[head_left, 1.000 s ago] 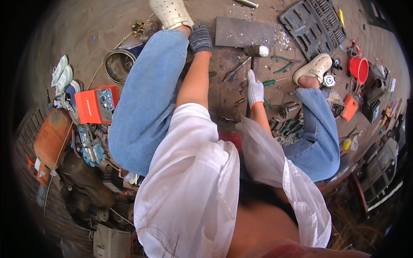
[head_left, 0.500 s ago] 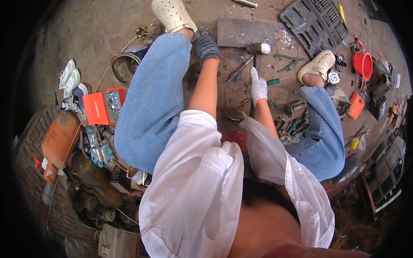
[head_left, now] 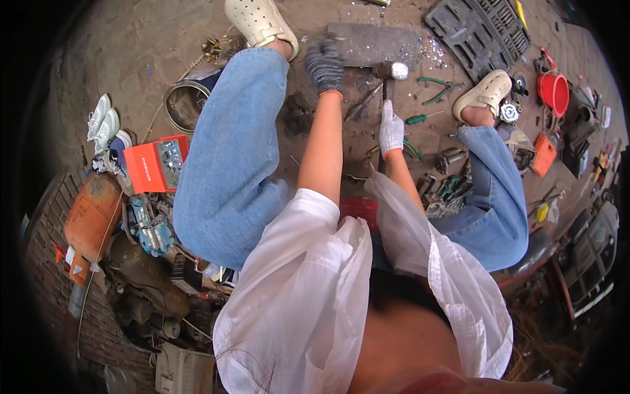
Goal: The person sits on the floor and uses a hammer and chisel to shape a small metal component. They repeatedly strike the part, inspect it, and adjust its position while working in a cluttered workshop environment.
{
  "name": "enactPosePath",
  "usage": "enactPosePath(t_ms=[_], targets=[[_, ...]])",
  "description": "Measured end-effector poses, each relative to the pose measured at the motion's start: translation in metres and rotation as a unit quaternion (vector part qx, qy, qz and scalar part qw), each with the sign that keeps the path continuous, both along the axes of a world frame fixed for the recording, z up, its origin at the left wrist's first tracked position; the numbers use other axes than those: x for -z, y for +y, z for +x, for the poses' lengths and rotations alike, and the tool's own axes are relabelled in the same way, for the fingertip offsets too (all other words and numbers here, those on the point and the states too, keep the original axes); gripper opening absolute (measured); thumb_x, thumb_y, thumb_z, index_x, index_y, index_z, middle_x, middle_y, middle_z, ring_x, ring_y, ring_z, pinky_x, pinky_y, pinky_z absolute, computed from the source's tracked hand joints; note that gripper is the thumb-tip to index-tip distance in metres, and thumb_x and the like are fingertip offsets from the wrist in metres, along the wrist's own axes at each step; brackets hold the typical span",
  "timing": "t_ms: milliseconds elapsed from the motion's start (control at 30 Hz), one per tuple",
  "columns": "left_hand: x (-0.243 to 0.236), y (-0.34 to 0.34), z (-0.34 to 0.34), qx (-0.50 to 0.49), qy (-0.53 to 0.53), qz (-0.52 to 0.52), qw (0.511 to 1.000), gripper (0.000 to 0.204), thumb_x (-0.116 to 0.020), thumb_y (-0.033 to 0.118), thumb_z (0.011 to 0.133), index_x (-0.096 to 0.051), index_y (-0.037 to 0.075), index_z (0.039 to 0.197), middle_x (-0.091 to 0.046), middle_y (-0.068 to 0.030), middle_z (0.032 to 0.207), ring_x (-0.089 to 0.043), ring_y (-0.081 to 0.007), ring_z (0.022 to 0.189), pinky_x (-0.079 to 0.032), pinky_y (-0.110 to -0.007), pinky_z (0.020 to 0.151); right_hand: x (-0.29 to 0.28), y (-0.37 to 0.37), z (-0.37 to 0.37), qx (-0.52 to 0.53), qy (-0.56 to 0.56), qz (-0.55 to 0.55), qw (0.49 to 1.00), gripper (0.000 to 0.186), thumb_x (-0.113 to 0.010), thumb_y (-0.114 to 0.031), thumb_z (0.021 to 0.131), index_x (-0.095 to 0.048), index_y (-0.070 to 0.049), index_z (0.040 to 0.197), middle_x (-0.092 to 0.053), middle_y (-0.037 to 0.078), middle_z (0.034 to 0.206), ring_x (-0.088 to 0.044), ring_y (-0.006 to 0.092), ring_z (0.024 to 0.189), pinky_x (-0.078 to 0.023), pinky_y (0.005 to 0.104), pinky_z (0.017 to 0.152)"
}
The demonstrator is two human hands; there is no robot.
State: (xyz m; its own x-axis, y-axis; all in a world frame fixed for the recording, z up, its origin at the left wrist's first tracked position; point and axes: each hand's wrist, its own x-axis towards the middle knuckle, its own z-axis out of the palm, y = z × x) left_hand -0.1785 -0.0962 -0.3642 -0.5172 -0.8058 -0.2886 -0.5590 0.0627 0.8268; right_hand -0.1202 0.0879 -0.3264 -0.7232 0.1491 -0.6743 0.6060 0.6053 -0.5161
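My right hand (head_left: 392,129), in a white knit glove, is closed round the dark handle of a hammer (head_left: 392,70). The hammer's blocky, shiny-faced head lies at the near right edge of a flat dark metal plate (head_left: 377,44). My left hand (head_left: 324,69), in a dark striped glove, is at the plate's left end; its fingers are smeared by motion, so whether they hold anything is hidden. Between my hands lies a thin pointed tool (head_left: 362,103). A green-handled screwdriver (head_left: 420,119) and green-handled pliers (head_left: 437,90) lie right of the hammer.
An open dark tool case (head_left: 453,43) lies at the far right, near a red pan-shaped container (head_left: 553,95). A metal tin (head_left: 172,108) stands beyond my left knee, with an open red box (head_left: 146,169) of small parts nearer. My clogged feet flank the work spot.
My left hand has moved right, from beside my left shoe to the plate's left end. My right hand stays on the hammer handle, which has shifted only slightly.
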Motion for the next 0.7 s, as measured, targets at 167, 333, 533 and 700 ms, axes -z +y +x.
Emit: enactPosePath(t_ms=[167,333,533,700], targets=[[-0.002,0.029,-0.011,0.155,-0.095,-0.081,0.98,0.035,-0.057,0.03,0.076,-0.056,-0.001,0.091,-0.06,-0.0206,0.087,-0.057,-0.0352,0.084,-0.044,-0.041,0.074,-0.008,0.0,-0.002,-0.005,0.025,0.036,0.999,0.061,-0.036,-0.046,0.087,-0.054,0.008,0.066,-0.051,0.026,0.062,-0.047,0.0354,0.059,-0.037,0.0413,0.06],[0.01,0.017,0.003,0.107,-0.057,-0.008,0.993,0.033,-0.055,0.029,0.078,-0.056,0.0,0.093,-0.059,-0.0198,0.091,-0.057,-0.0338,0.085,-0.044,-0.04,0.076,-0.031,-0.007,-0.013,-0.034,0.077,0.017,0.996,0.06,-0.037,-0.045,0.087,-0.053,0.008,0.064,-0.05,0.026,0.061,-0.045,0.0356,0.055,-0.036,0.0435,0.058],[0.015,0.016,0.015,0.117,-0.061,-0.016,0.991,0.028,-0.046,0.022,0.083,-0.055,0.003,0.101,-0.058,-0.0199,0.098,-0.055,-0.0336,0.091,-0.043,-0.039,0.08,-0.075,-0.028,-0.046,-0.077,0.161,-0.036,0.983,0.049,-0.039,-0.037,0.088,-0.053,0.004,0.067,-0.05,0.019,0.056,-0.046,0.03,0.053,-0.036,0.0378,0.053],[0.019,0.026,0.01,0.111,0.092,0.047,0.988,0.029,-0.051,0.011,0.08,-0.05,0.004,0.109,-0.058,-0.0175,0.099,-0.057,-0.0275,0.09,-0.043,-0.034,0.081,-0.1,-0.038,-0.061,-0.084,0.199,-0.087,0.973,0.038,-0.038,-0.03,0.088,-0.052,0.003,0.074,-0.051,0.02,0.064,-0.048,0.0329,0.058,-0.036,0.0382,0.054]])
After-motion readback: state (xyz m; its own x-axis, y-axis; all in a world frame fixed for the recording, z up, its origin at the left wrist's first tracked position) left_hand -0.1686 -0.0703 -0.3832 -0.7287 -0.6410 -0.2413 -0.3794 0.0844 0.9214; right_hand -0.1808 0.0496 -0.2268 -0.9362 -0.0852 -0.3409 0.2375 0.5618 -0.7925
